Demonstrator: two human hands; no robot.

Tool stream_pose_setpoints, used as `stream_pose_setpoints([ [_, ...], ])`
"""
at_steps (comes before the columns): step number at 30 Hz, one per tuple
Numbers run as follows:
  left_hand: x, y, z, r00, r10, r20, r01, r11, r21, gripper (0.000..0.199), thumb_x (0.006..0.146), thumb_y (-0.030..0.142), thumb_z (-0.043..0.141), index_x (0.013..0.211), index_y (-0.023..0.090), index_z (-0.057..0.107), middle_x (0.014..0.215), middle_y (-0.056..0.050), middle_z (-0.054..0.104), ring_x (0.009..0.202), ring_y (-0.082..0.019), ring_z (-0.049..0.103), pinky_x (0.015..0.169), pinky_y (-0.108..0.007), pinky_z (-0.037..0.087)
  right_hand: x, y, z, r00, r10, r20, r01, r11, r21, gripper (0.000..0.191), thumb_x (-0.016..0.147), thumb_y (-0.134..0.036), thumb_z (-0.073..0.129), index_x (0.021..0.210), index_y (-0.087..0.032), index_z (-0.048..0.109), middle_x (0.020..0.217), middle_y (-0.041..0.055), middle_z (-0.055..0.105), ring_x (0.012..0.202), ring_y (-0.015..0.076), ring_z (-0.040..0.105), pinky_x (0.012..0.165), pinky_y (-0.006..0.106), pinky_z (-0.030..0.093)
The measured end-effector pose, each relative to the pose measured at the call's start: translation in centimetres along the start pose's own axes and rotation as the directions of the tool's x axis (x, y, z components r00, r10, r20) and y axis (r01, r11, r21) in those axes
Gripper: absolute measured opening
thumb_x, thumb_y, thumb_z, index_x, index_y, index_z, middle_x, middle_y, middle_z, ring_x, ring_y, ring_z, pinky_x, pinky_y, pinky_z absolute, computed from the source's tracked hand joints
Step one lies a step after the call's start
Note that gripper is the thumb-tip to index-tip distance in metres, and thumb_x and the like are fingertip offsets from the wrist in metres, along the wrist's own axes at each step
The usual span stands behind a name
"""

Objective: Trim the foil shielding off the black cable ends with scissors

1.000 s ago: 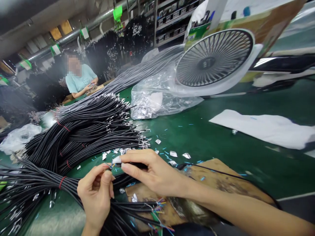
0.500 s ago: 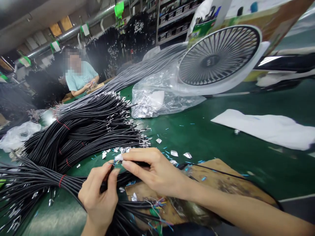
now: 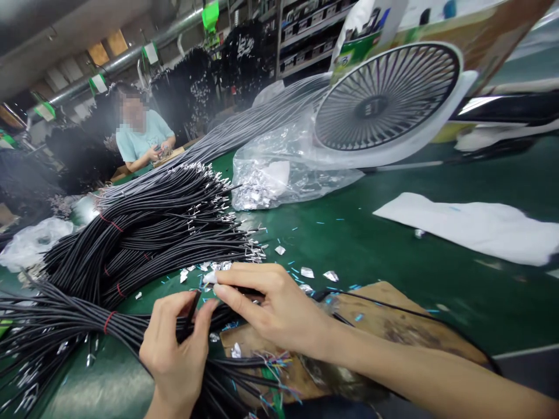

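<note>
Over the green tabletop (image 3: pixel 314 244), the head view is showing the left hand (image 3: pixel 174 343) gripping a slim black cable (image 3: pixel 190 317) between thumb and fingers, its end pointing up toward the right hand (image 3: pixel 279 308). The right thumb and white-covered index fingertip (image 3: pixel 210 278) are closing in beside that end; whether they are pinching anything cannot be told. Red-tied black cables (image 3: pixel 70 309) are lying beside the left hand, and multicoloured wire ends (image 3: pixel 277 362) are resting over a worn brown board (image 3: pixel 379 326).
</note>
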State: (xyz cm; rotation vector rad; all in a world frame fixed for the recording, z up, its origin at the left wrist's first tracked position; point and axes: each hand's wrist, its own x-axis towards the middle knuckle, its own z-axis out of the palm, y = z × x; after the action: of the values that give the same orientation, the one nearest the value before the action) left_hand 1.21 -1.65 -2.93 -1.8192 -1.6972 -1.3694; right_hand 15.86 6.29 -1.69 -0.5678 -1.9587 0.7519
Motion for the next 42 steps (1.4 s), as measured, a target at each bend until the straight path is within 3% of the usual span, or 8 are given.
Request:
stream_pose_setpoints([
  [6,-0.8,-0.7,0.3,0.998,-0.059,-0.017,0.058,0.997,-0.043,0.008,0.08,0.016,0.063,0.087,0.016,0.066,0.072,-0.003,0.069,0.064,-0.012,0.064,0.065,-0.023,0.05,-0.3,0.2,0.1,0.999,-0.046,-0.021,0.047,0.999,0.02,0.02,0.087,-0.019,0.051,0.085,-0.017,0.071,0.077,0.004,0.07,0.07,0.0155,0.063,0.063,0.023,0.048],
  [12,0.0,-0.3,-0.2,0.966,-0.205,0.158,0.232,0.957,-0.172,0.015,0.084,0.027,0.056,0.082,0.016,0.067,0.065,-0.003,0.065,0.057,-0.012,0.06,0.055,-0.022,0.047,-0.5,0.6,0.1,0.997,-0.07,-0.009,0.071,0.997,0.017,0.021,0.087,-0.02,0.05,0.09,-0.017,0.071,0.078,0.0043,0.069,0.069,0.0157,0.063,0.063,0.024,0.048],
  [20,1.4,-0.5,-0.7,0.789,-0.323,0.523,0.543,0.766,-0.345,0.042,0.088,0.045,0.046,0.064,0.013,0.059,0.037,0.005,0.036,0.029,-0.004,0.028,0.03,-0.018,0.023,0.0,0.2,0.0,0.998,-0.055,0.008,0.054,0.996,0.065,0.019,0.087,-0.016,0.052,0.083,-0.016,0.071,0.071,0.0034,0.067,0.063,0.0138,0.059,0.058,0.023,0.044],
  [26,1.8,-1.2,-1.2,0.682,-0.327,0.654,0.671,0.635,-0.382,0.055,0.081,0.059,0.047,0.051,0.013,0.052,0.039,0.004,0.034,0.028,-0.001,0.021,0.027,-0.017,0.018,0.4,-0.1,-0.3,0.992,-0.1,0.08,0.084,0.979,0.186,0.019,0.084,-0.014,0.051,0.077,-0.013,0.069,0.061,0.0003,0.061,0.054,0.0104,0.049,0.052,0.022,0.037],
  [31,1.4,-0.6,-0.9,0.676,-0.337,0.655,0.691,0.598,-0.406,0.044,0.081,0.052,0.054,0.067,0.011,0.061,0.041,0.004,0.037,0.03,-0.002,0.027,0.03,-0.017,0.018,0.5,-0.2,-0.5,0.993,0.107,0.055,-0.117,0.96,0.254,0.004,0.08,-0.016,0.06,0.076,-0.014,0.061,0.067,-0.0008,0.058,0.06,0.0106,0.05,0.055,0.021,0.038],
  [37,1.0,0.0,-0.5,0.696,-0.334,0.635,0.666,0.63,-0.399,0.031,0.079,0.041,0.06,0.072,0.012,0.066,0.044,0.003,0.043,0.036,-0.005,0.034,0.034,-0.019,0.024,0.7,0.0,-0.5,0.993,0.077,0.088,-0.101,0.948,0.302,0.015,0.077,-0.012,0.062,0.065,-0.014,0.054,0.064,-0.0029,0.047,0.06,0.0092,0.042,0.057,0.021,0.033],
  [39,1.1,0.1,-0.4,0.711,-0.334,0.619,0.648,0.651,-0.394,0.031,0.079,0.042,0.06,0.07,0.012,0.065,0.045,0.003,0.043,0.035,-0.005,0.035,0.034,-0.019,0.025,0.9,0.2,-0.4,0.975,0.141,0.174,-0.206,0.868,0.452,0.018,0.078,-0.019,0.061,0.063,-0.015,0.051,0.061,-0.0034,0.046,0.056,0.0086,0.04,0.053,0.02,0.032],
  [42,1.2,0.3,-0.3,0.75,-0.335,0.57,0.607,0.691,-0.393,0.035,0.08,0.045,0.058,0.065,0.013,0.063,0.047,0.002,0.045,0.036,-0.005,0.035,0.035,-0.02,0.025,1.1,0.6,-0.3,0.908,0.191,0.373,-0.401,0.656,0.64,0.026,0.076,-0.033,0.062,0.064,-0.015,0.049,0.054,-0.0056,0.041,0.049,0.0067,0.035,0.048,0.019,0.032],
])
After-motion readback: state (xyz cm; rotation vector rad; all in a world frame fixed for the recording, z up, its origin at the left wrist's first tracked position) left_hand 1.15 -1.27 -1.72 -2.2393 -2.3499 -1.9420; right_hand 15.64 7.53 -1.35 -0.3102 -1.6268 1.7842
